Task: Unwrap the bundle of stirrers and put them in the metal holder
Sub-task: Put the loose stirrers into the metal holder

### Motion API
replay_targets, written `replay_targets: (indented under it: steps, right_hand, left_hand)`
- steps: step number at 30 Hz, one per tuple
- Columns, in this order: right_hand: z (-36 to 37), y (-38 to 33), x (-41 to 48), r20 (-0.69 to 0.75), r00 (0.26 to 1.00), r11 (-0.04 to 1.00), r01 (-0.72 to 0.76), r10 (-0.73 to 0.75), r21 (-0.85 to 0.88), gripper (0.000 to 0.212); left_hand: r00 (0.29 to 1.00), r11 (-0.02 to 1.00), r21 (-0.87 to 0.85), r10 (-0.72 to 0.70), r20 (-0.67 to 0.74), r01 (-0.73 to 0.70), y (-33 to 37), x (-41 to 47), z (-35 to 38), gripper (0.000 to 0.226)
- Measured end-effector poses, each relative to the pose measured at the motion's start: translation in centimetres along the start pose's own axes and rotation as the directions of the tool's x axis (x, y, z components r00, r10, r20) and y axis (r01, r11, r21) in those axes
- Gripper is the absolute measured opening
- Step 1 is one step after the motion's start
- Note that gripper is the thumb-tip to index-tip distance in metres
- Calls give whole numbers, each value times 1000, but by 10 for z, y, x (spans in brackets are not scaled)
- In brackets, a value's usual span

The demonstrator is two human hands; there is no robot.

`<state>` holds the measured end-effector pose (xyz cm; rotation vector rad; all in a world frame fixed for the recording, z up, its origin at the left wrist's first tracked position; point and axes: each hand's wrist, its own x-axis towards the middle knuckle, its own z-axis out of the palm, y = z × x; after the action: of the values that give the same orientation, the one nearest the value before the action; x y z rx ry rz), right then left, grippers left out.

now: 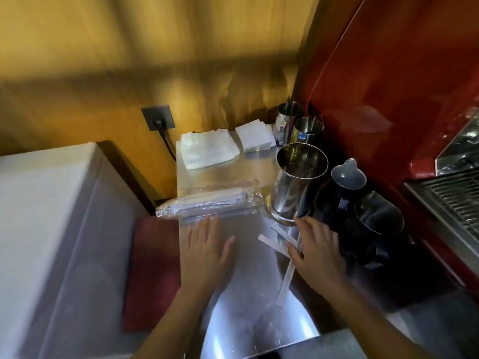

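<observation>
One wrapped bundle of stirrers [207, 203] is lying near the counter's [246, 255] left edge, beside the metal holder [295, 182]. Two loose stirrers [274, 243] are lying nearby. Left hand [204, 252] and right hand [317, 251] are hovering flat, fingers spread, gripping nothing.

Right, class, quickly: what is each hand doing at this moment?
Left hand: open, flat, holding nothing, just short of the wrapped bundle.
Right hand: open, over loose stirrers, gripping nothing.

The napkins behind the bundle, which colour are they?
White. Both stacks of napkins show clearly in the head view, on the metal counter.
</observation>
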<state>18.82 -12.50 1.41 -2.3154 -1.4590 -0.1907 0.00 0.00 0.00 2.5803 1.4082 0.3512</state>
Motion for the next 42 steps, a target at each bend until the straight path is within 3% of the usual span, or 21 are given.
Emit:
replay_targets:
  steps: [7, 14, 20, 25, 28, 32, 42]
  right_hand:
    - [14, 7, -10, 51, 988, 988, -147, 145, 38, 27]
    - [24, 14, -9, 225, 952, 977, -184, 205, -112, 33]
    - [24, 9, -1, 326, 902, 959, -276, 283, -69, 19]
    - [21, 12, 7, 388, 902, 980, -199, 186, -9, 17]
    - [23, 11, 14, 495, 867, 996, -81, 55, 30, 15]
    - [28, 8, 19, 494, 866, 997, 78, -78, 21, 26]
    - [29, 0, 35, 624, 775, 968, 225, -105, -115, 25]
  left_hand:
    - [999, 1000, -3, -10, 43, 11, -4, -19, 22, 61]
    - [998, 1000, 1, -28, 64, 28, -1, -22, 23, 64]
    - [997, 1000, 15, -19, 72, 18, -1, -22, 22, 60]
    - [996, 1000, 14, -22, 84, 21, -2, -22, 23, 60]
    - [996, 1000, 14, -23, 87, 22, -1, -22, 23, 60]
    - [996, 1000, 5, -27, 90, 27, -2, -22, 21, 63]
    - [994, 999, -8, -37, 107, 38, -1, -22, 22, 65]
